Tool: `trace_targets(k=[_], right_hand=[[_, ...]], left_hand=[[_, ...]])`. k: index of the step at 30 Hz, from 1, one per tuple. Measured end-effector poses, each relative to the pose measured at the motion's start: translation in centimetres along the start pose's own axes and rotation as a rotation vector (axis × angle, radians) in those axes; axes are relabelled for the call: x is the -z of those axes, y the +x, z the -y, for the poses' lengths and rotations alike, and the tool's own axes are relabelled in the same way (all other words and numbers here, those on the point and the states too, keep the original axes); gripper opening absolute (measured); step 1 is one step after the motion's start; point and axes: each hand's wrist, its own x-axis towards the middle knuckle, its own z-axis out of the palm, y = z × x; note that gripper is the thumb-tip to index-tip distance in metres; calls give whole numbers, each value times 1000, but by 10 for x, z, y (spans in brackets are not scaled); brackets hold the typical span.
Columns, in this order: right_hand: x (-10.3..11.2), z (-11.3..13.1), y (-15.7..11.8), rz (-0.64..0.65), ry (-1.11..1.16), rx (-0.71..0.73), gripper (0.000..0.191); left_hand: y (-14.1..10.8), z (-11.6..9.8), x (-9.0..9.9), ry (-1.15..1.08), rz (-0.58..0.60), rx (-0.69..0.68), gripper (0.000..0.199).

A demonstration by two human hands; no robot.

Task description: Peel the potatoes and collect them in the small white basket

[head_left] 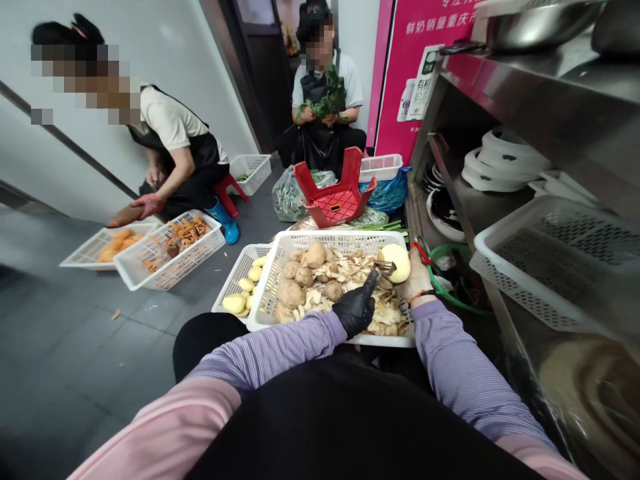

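My left hand (356, 308), in a black glove, is closed round a peeler, its index finger stretched along it. The peeler's head (385, 268) lies against the side of a pale, peeled potato (399, 263). My bare right hand (416, 279) grips that potato from the right, with most of its fingers hidden. Both hands are over a white basket (263, 300) that rests at my lap. Unpeeled brown potatoes (291, 293) lie in its left half, and potato peelings (387, 313) cover much of the rest.
Peeled potatoes (234, 304) sit in a lower basket at left. A co-worker (170, 127) works by baskets of orange peelings (183, 237); another person (325, 100) holds greens. An upturned red stool (337, 200) stands ahead. Metal shelving (540, 87) and a green basin (457, 303) flank my right.
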Motion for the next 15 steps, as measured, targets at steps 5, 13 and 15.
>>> trace_targets(k=[5,13,15], right_hand=[[-2,-11,-10,149,0,41,31],[-4,-16,-11,175,11,51,15],[-6,-14,-7,135,31,76,14]], left_hand=[[-8,10,11,9,-7,-11,64],[42,10,62,-93,53,191,61],[36,5,51,-67,60,162,60]])
